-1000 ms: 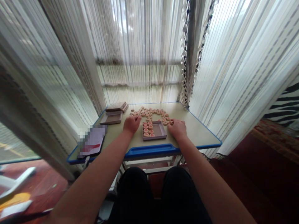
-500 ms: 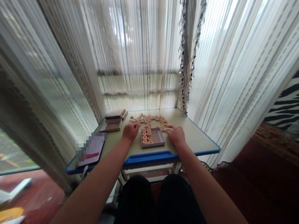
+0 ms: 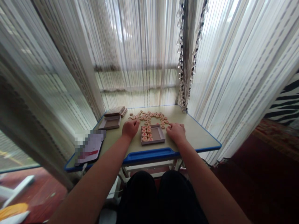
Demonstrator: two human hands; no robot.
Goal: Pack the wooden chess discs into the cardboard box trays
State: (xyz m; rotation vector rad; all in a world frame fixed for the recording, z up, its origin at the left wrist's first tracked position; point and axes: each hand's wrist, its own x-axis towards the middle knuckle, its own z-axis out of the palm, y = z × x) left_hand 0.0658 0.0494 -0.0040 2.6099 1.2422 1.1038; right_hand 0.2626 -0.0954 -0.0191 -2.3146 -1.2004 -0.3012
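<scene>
A shallow grey tray (image 3: 158, 134) lies near the front of a small desk (image 3: 198, 133) and holds several round wooden game discs (image 3: 146, 133) with red marks in its left part. More loose discs (image 3: 149, 115) are scattered behind it. My left hand (image 3: 130, 128) rests just left of the tray, fingers curled at the edge of the loose discs; what it holds, if anything, is hidden. My right hand (image 3: 175, 131) lies just right of the tray, fingers bent down near the discs beside the tray's far right corner.
A second empty tray (image 3: 110, 122) and a closed brown box (image 3: 115, 111) sit at the desk's back left. A dark tablet-like object (image 3: 90, 148) lies at the front left. Sheer curtains (image 3: 140, 53) hang close behind and beside the desk. A blue groove (image 3: 149, 154) runs along the front edge.
Both hands have stayed beside the tray with only small shifts of the fingers. The view has moved slightly.
</scene>
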